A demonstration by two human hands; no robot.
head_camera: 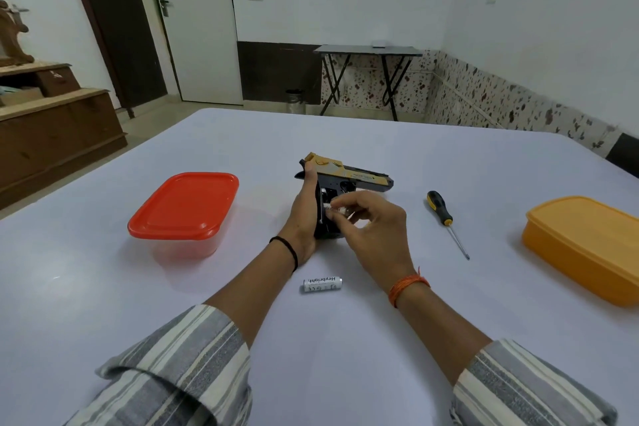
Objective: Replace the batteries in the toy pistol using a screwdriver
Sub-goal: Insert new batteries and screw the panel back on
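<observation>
A black and gold toy pistol [349,174] lies on its side at the middle of the white table [103,287], barrel to the right. My left hand [304,214] grips its black handle from the left. My right hand [371,228] pinches a small white battery [337,211] at the open compartment in the handle. A second white battery [322,285] lies loose on the table between my forearms. A screwdriver [446,220] with a black and yellow handle rests to the right, tip toward me.
A clear box with a red lid [185,206] stands left of the pistol. An orange lidded box [584,245] sits at the right edge. Beyond the table are a wooden cabinet, a door and a folding side table.
</observation>
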